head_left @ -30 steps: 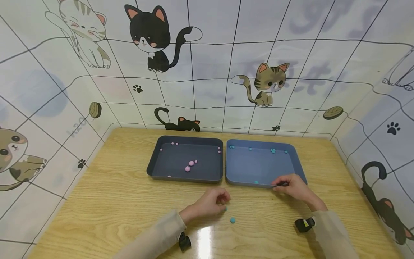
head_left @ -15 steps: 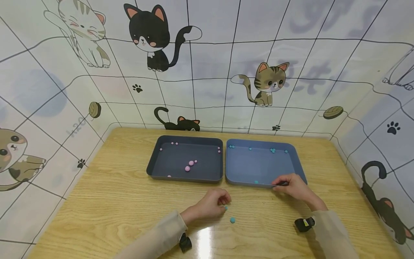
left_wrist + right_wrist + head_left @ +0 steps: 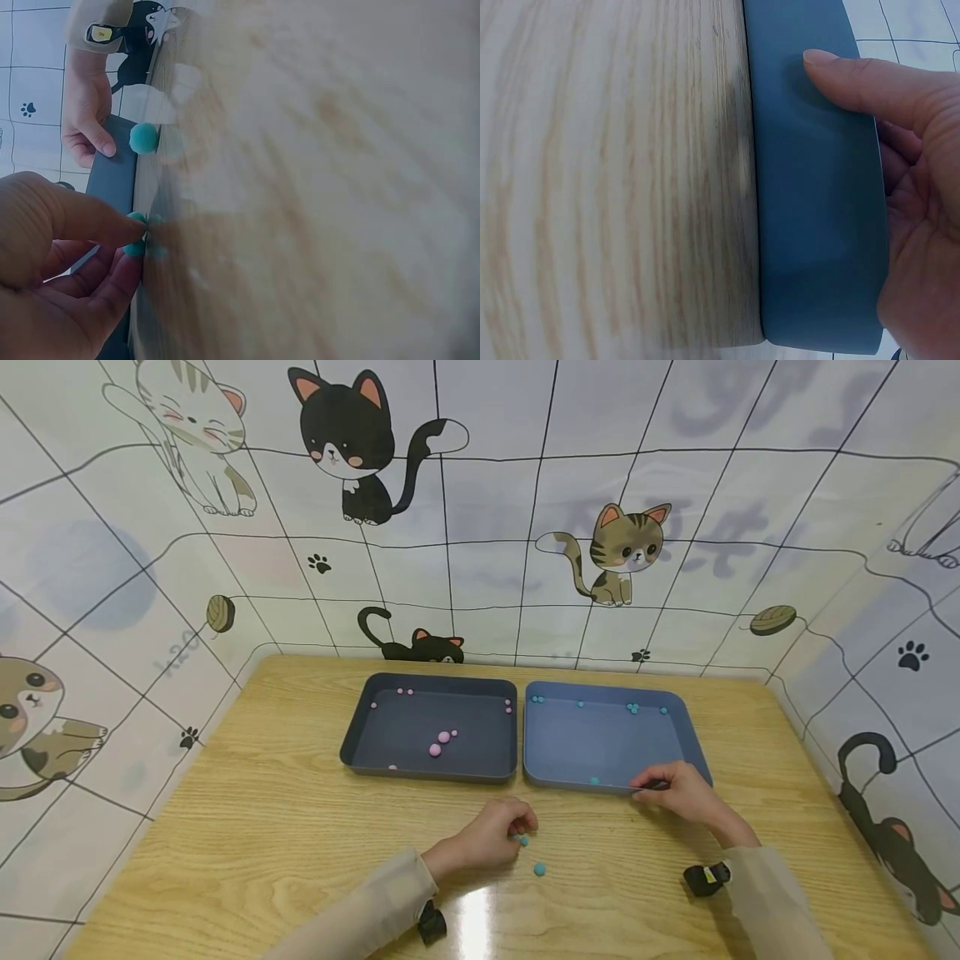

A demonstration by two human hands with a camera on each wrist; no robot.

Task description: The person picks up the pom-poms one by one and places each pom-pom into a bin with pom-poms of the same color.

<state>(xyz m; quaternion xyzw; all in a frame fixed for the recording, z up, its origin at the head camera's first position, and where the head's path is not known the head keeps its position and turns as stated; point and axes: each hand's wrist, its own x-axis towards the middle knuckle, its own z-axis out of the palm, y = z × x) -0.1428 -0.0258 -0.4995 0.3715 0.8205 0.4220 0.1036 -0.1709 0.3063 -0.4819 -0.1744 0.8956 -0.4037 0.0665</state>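
Note:
My left hand (image 3: 491,837) is low over the table in front of the trays. In the left wrist view, its thumb and fingers pinch a small teal pom-pom (image 3: 135,248), partly hidden between them. Right by the thumb tip sits another small teal pom-pom (image 3: 136,216). A larger teal pom-pom (image 3: 539,869) lies on the table just nearer to me. My right hand (image 3: 678,793) grips the front wall of the blue tray (image 3: 600,743). Its thumb presses the outside of that wall in the right wrist view, with the other fingers behind the rim.
Beside the blue tray, on its left, stands a dark grey tray (image 3: 405,727) holding several pink pom-poms (image 3: 435,750). Several teal pom-poms (image 3: 633,708) lie inside the blue tray, mostly along its back. A cat-patterned wall covering (image 3: 487,568) rises behind the wooden table (image 3: 247,827).
My left hand has shifted very slightly to the right at the small teal pom-poms. The right hand, both trays and the larger teal pom-pom have kept their places.

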